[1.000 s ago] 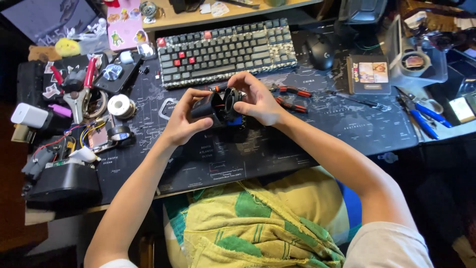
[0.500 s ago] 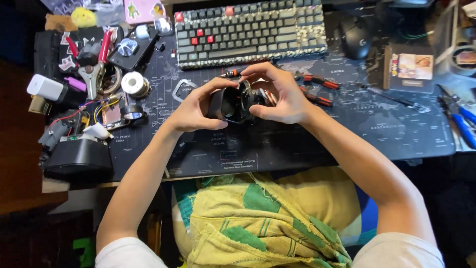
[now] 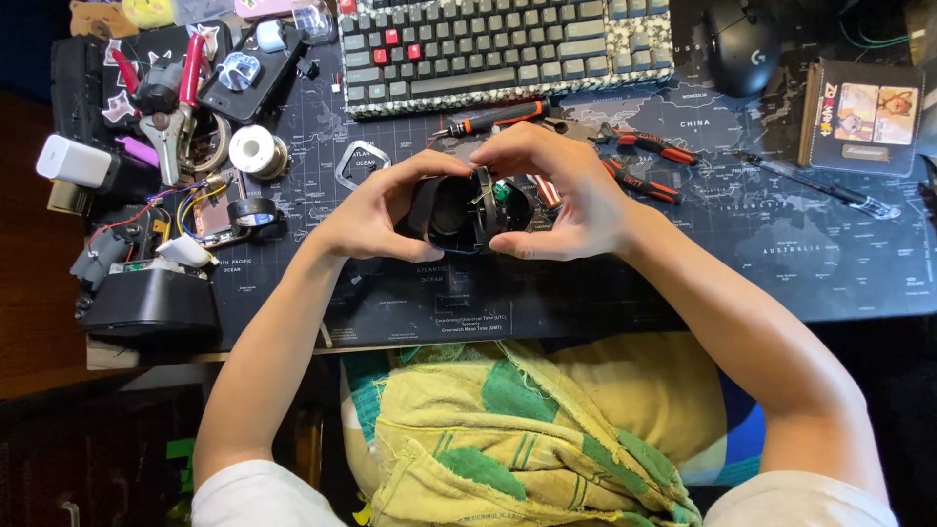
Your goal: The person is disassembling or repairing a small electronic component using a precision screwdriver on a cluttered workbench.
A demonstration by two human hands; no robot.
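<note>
Both my hands hold a small black round device above the dark map-printed desk mat. My left hand cups its left side with fingers curled around the black shell. My right hand grips its right side, thumb under it and fingers arched over the top; a green circuit part shows inside between my fingers. The device is lifted slightly off the mat, in front of the keyboard.
A screwdriver and red-handled pliers lie just behind my hands. A black mouse and a small card box sit at right. At left are solder spools, wires, a black box and other tools.
The view has shifted, so the desk things sit higher in frame. My hands stay on the black device, turning it slightly; the right fingers have moved over its top.
</note>
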